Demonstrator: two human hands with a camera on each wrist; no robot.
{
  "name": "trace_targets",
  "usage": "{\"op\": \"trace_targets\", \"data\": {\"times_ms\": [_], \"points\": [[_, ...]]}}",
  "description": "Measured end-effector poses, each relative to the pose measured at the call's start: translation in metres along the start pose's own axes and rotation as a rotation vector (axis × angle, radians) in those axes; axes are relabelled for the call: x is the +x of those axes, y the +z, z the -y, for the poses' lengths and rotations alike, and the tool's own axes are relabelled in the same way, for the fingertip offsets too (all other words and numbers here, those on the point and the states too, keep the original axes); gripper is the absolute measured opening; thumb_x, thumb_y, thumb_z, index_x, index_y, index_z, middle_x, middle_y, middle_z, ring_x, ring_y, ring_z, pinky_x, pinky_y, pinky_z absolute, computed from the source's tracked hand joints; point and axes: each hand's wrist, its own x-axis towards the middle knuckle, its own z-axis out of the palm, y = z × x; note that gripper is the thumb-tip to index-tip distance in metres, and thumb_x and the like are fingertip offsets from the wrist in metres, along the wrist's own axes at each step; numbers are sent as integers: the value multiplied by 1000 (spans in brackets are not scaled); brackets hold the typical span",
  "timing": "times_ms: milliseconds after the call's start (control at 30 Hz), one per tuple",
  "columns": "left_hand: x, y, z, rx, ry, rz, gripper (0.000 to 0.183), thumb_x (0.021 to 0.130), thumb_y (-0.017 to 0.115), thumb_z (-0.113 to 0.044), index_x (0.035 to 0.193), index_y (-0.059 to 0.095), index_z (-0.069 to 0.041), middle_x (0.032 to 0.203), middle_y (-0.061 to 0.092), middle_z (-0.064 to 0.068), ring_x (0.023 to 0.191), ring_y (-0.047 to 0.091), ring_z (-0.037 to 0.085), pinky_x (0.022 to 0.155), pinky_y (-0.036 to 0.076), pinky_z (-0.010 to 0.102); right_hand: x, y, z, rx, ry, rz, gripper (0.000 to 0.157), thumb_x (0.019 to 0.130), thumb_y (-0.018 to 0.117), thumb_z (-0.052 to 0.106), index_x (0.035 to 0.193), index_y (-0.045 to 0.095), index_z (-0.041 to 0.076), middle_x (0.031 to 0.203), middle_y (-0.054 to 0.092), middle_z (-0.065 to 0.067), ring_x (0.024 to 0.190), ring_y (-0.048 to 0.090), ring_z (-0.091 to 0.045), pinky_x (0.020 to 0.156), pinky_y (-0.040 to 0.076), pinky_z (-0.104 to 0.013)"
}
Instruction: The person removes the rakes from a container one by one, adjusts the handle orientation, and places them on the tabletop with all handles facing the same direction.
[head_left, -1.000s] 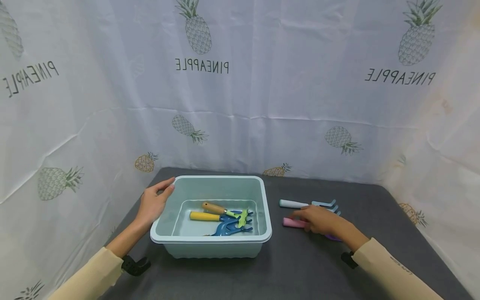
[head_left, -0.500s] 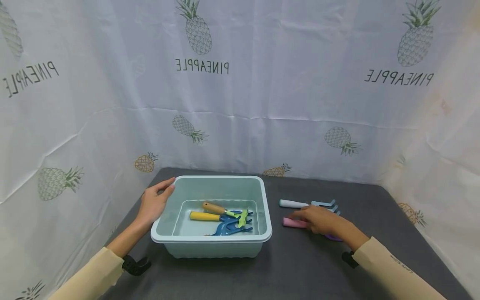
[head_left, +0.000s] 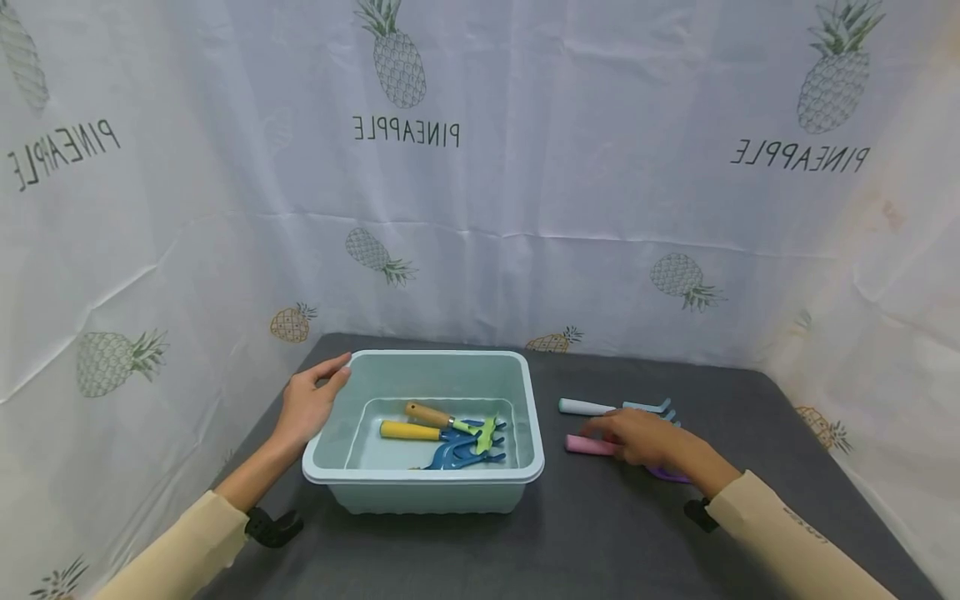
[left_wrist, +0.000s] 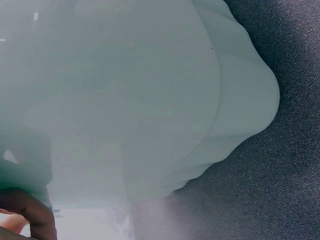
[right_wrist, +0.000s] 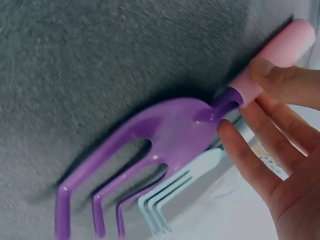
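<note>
In the head view, a pale green plastic tub [head_left: 420, 477] stands on the dark table. My left hand [head_left: 306, 408] grips its left rim; the left wrist view has curled fingers [left_wrist: 37, 215] at the tub's edge. Right of the tub, my right hand [head_left: 645, 437] pinches the pink handle [head_left: 588, 446] of a purple hand rake. In the right wrist view the thumb [right_wrist: 285, 82] and fingers hold that handle, and the purple rake head [right_wrist: 175, 127] lies on or just over the cloth. Just behind is a light blue hand rake [head_left: 647, 407] with a white handle.
Inside the tub lie a yellow-handled blue rake [head_left: 411, 431], a wooden-handled green rake [head_left: 484, 435] and another blue rake head [head_left: 452, 455]. White pineapple-print curtains [head_left: 480, 283] surround the back and sides of the dark table [head_left: 540, 550].
Almost nothing differs. Both hands, the tub and the rakes keep nearly the same places; the view shifts very slightly.
</note>
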Motion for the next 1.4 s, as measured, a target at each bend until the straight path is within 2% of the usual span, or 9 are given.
{"op": "trace_targets", "data": {"times_ms": [167,267,367,467,600,767,1067,1300,1400], "points": [[-1,-1,0,-1,-5,10,50,110,49,-38,153,52,-13,142,60,19,133,56,34,94,48,37,0,-12,2,38,39,11,49,87,64,-11,126,72,18,94,69,5,79,58,-5,69,50,-29],[-1,-1,0,-2,-4,9,50,110,49,-39,153,52,-14,141,60,19,133,56,34,93,48,36,3,-24,4,58,75,11,46,91,59,-9,127,72,15,102,72,-1,78,60,-6,64,47,-27],[0,-1,1,0,-6,8,50,110,49,-40,153,52,-14,140,61,19,133,57,34,91,48,34,8,-37,7,36,87,16,46,90,62,-7,129,71,15,112,72,-6,86,65,-12,66,49,-28],[0,-1,2,1,-12,9,50,110,48,-39,154,51,-14,140,61,19,132,57,34,91,49,34,15,-50,11,-21,47,14,43,89,71,-3,128,70,15,110,72,-5,91,68,-18,69,52,-32],[0,-1,3,-8,-13,21,50,110,48,-38,154,50,-14,141,59,19,136,54,36,98,49,44,24,-69,20,-70,9,-11,41,87,80,5,125,71,16,97,70,1,80,63,-10,66,52,-30],[0,-1,2,-18,-14,23,50,110,48,-37,155,50,-14,144,58,21,141,50,39,107,45,54,35,-92,37,-81,-39,-51,35,89,77,6,122,73,17,93,68,3,75,56,-4,64,48,-25],[0,-1,2,-14,-21,16,49,110,48,-36,154,50,-14,144,58,20,140,51,38,106,45,53,63,-122,80,-70,-133,-74,42,90,64,-1,126,72,18,94,68,6,74,52,-6,66,46,-25],[1,1,2,-6,-19,1,49,110,49,-37,153,52,-14,142,60,20,137,54,37,102,48,49,88,-140,110,-60,-184,-61,38,92,74,7,128,71,17,107,74,-2,83,62,-10,74,54,-28],[1,1,2,-7,-15,-2,48,110,49,-36,153,53,-14,141,61,19,136,55,36,101,48,47,100,-147,120,-66,-201,-49,39,93,77,11,131,70,18,109,73,0,88,65,-10,78,55,-29]]}}
